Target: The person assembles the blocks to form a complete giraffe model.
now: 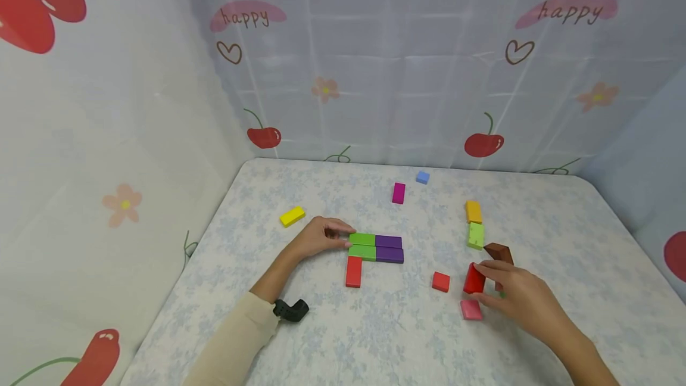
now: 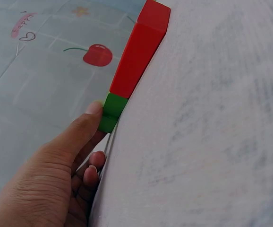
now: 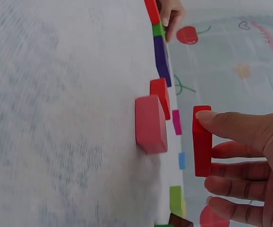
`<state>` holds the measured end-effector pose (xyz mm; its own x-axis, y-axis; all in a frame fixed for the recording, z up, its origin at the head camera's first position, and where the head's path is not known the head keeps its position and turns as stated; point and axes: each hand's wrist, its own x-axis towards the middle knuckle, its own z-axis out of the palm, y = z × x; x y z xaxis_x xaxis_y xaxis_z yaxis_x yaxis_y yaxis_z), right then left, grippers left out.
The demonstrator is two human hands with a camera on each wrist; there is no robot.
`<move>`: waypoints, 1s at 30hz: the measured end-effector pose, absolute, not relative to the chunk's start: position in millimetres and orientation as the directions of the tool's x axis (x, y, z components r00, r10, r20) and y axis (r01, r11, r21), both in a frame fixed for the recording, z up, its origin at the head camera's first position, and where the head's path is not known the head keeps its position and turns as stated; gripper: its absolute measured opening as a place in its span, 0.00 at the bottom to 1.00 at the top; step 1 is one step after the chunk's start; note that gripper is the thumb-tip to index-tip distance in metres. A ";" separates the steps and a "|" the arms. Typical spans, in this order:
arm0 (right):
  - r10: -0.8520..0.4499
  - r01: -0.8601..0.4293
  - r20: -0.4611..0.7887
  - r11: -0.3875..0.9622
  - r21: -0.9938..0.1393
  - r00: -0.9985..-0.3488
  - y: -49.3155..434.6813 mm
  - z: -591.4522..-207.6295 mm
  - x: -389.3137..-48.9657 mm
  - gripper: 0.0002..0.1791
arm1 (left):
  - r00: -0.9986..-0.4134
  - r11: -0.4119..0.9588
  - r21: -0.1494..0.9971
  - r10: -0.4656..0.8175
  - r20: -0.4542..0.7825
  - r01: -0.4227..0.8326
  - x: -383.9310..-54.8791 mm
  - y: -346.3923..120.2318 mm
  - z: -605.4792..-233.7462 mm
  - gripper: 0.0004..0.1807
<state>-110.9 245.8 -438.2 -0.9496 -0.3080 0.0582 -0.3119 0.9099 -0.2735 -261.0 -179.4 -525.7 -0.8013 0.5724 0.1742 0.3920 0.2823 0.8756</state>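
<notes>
My right hand (image 1: pixel 517 293) holds a red block (image 1: pixel 474 279) between thumb and fingers; in the right wrist view the red block (image 3: pixel 202 142) is raised upright, apart from the tabletop. Below it lies a pink block (image 1: pixel 471 310), with a small red block (image 1: pixel 441 282) to its left. My left hand (image 1: pixel 316 238) rests its thumb and a finger against the left ends of two green blocks (image 1: pixel 362 252). Two purple blocks (image 1: pixel 389 254) adjoin the green ones on the right. Another red block (image 1: pixel 354 271) touches the near green block and points toward me.
A yellow block (image 1: pixel 292 217) lies at left. Toward the back are a magenta block (image 1: pixel 399 193) and a blue block (image 1: pixel 423 177). Orange (image 1: pixel 474 211) and light green (image 1: pixel 476 236) blocks stand at right, near a brown block (image 1: pixel 499 252) partly behind my right hand.
</notes>
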 end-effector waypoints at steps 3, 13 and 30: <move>-0.332 -0.338 0.070 0.895 -0.291 -0.941 231.6 -435.8 -109.6 0.34 | -0.800 0.276 0.878 0.573 0.175 0.390 -260.7 -179.8 -525.8 0.18; -0.469 -0.460 0.026 0.853 -0.247 -0.883 186.6 -436.5 -107.7 0.30 | -0.793 0.274 0.873 0.581 0.184 0.404 -260.6 -180.1 -527.7 0.18; -0.643 -0.636 0.043 0.743 -0.208 -0.765 150.6 -455.9 -107.9 0.30 | -0.794 0.274 0.875 0.581 0.179 0.398 -259.3 -179.2 -523.7 0.17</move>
